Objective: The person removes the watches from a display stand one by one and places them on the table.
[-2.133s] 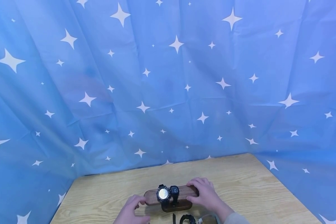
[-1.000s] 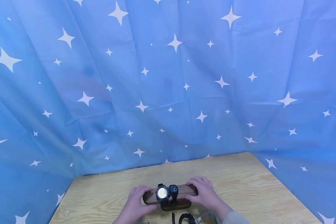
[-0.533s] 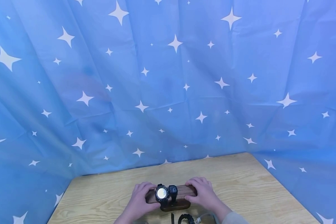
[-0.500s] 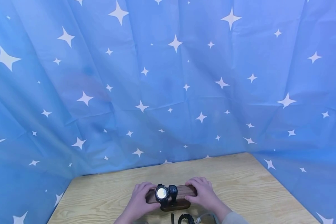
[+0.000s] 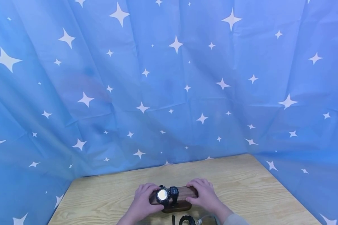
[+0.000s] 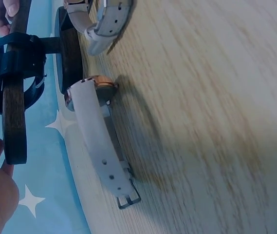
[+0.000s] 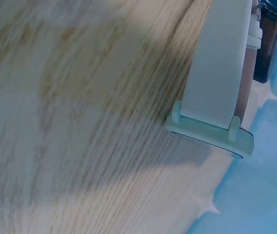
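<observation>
A dark wooden watch stand (image 5: 182,190) holds two black watches side by side on its bar. One is a round-faced watch (image 5: 162,194) with a bright, glaring dial; to its right is a smaller square-faced watch (image 5: 174,191). My left hand (image 5: 143,202) reaches round the bar's left part, its fingertips and thumb at the round watch's strap. In the left wrist view, the bare end of the bar pokes out past that hand. My right hand (image 5: 205,194) grips the bar's right end, fingers over the top and thumb in front.
Before the stand lies a black strap (image 5: 187,219), partly cut off. A white-strapped watch (image 6: 97,141) and another pale strap (image 6: 111,22) stand near it. A mint-green and white watch (image 7: 211,129) is close to my right wrist. A starry blue curtain (image 5: 169,93) backs the wooden table (image 5: 242,181).
My left hand has come in from beside the stand's left end and slid right along the bar to the round watch. The right hand keeps its hold; the stand barely moves.
</observation>
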Demonstrator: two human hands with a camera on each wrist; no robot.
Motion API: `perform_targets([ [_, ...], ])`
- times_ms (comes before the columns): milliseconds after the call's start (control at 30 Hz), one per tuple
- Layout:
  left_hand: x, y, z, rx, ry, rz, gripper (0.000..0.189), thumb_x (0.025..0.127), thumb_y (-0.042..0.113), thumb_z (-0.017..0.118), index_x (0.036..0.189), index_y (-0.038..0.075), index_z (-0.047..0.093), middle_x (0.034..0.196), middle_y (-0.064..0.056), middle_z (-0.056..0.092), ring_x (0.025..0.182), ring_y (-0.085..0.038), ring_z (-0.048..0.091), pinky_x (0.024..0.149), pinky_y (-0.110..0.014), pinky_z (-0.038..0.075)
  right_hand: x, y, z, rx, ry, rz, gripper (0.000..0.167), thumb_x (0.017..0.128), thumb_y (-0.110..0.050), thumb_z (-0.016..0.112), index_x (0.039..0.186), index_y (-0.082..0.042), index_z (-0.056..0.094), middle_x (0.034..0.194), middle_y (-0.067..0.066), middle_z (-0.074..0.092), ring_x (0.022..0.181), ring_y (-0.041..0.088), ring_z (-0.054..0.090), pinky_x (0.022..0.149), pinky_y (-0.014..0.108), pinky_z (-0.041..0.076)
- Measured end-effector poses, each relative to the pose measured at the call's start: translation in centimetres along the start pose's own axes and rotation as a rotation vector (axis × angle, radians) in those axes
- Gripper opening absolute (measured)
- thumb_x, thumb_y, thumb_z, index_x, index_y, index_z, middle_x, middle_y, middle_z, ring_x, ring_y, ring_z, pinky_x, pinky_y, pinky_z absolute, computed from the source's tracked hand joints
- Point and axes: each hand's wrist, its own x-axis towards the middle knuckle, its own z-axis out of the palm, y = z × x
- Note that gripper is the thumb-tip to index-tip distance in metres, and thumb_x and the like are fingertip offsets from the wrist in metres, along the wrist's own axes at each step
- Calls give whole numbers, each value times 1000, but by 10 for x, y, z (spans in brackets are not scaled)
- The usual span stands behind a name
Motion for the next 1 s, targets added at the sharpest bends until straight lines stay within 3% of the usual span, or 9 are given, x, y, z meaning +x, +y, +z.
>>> perform_targets([
  [333, 4, 2, 0, 24, -9, -28, 53, 68, 38, 81, 113, 17, 61, 116, 4, 57, 104, -22, 45, 86, -49, 35, 0, 0, -1, 2, -14, 6, 42, 73, -41, 76, 109, -22, 63, 113, -10, 57, 104, 20, 45, 84, 46, 33],
  [1000, -2, -4, -11, 6, -24, -51, 48, 69, 34, 81, 111, 20, 61, 115, 3, 58, 101, -22, 45, 82, -48, 35, 0, 0, 1, 1, 11, 3, 41, 74, -42, 76, 108, -23, 63, 112, -11, 57, 103, 21, 46, 84, 49, 33],
])
